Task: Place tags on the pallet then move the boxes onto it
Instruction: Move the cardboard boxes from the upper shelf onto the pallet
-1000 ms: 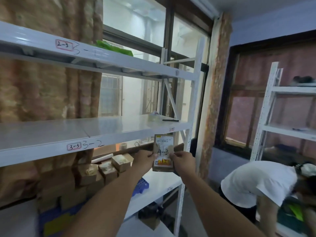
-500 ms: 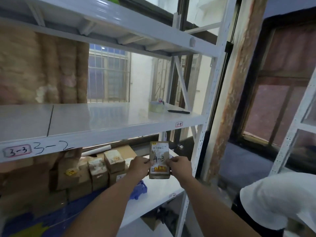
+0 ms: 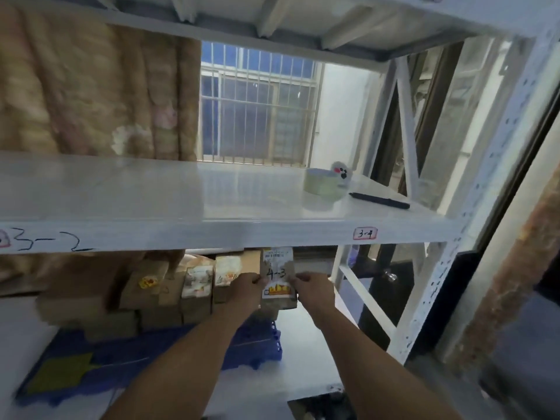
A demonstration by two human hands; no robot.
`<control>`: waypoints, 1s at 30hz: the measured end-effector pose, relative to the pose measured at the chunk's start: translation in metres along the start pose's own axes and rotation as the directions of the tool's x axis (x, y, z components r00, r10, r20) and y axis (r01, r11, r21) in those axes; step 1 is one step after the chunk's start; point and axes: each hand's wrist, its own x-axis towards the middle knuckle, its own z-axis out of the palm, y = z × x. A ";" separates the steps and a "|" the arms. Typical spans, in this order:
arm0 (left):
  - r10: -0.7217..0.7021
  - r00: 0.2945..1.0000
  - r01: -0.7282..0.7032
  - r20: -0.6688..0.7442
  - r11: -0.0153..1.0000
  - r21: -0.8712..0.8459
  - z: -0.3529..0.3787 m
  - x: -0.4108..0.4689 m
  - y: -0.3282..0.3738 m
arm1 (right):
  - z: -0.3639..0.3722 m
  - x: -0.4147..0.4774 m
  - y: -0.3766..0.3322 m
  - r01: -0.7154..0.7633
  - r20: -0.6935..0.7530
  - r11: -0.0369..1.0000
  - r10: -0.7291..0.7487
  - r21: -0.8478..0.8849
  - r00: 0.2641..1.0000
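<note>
While both bare forearms are stretched forward and slightly upward from the bottom of the view, a small brown cardboard box (image 3: 278,278) marked "4-3" in black is held upright between the two hands, just under the front lip of the white metal shelf (image 3: 212,228). The left hand (image 3: 247,287) is closed on the box's left edge, thumb on its face; the right hand (image 3: 312,287) is pinched on its right edge. The box is kept above the right end of the blue plastic pallet (image 3: 257,347) on the lower shelf, beside a row of brown cardboard boxes (image 3: 169,295) stacked there. A yellow tag (image 3: 59,372) is seen lying on the pallet's near left part. On the shelf above, a pale green tape roll (image 3: 325,184) and a black pen (image 3: 378,200) are seen near a red-bordered label (image 3: 365,233) reading "3-4"
</note>
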 end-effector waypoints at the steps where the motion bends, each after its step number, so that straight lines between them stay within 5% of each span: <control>1: -0.020 1.000 0.020 -0.020 1.000 0.006 0.005 0.007 -0.002 | 0.001 0.009 0.003 0.009 0.020 1.000 -0.009 0.001 1.000; 5: -0.034 0.993 0.047 -0.115 0.993 0.112 0.021 0.029 -0.006 | 0.012 0.041 0.019 -0.031 0.099 0.994 0.021 0.101 0.995; 9: 0.170 0.981 -0.124 -0.096 0.923 0.365 0.039 0.033 -0.016 | 0.029 0.069 0.038 -0.077 0.106 0.986 0.062 0.149 0.992; 12: 0.194 0.980 -0.145 -0.040 0.841 0.521 0.055 0.037 -0.030 | 0.037 0.083 0.048 -0.069 0.104 0.995 0.061 0.076 0.993; 18: 0.130 0.991 -0.121 0.022 0.832 0.541 0.065 0.064 -0.047 | 0.062 0.103 0.064 -0.048 0.213 0.999 0.043 0.021 0.976; 30: 0.222 0.973 -0.190 0.055 0.648 0.737 0.077 0.076 -0.061 | 0.087 0.116 0.089 -0.081 0.223 0.995 0.066 0.057 0.973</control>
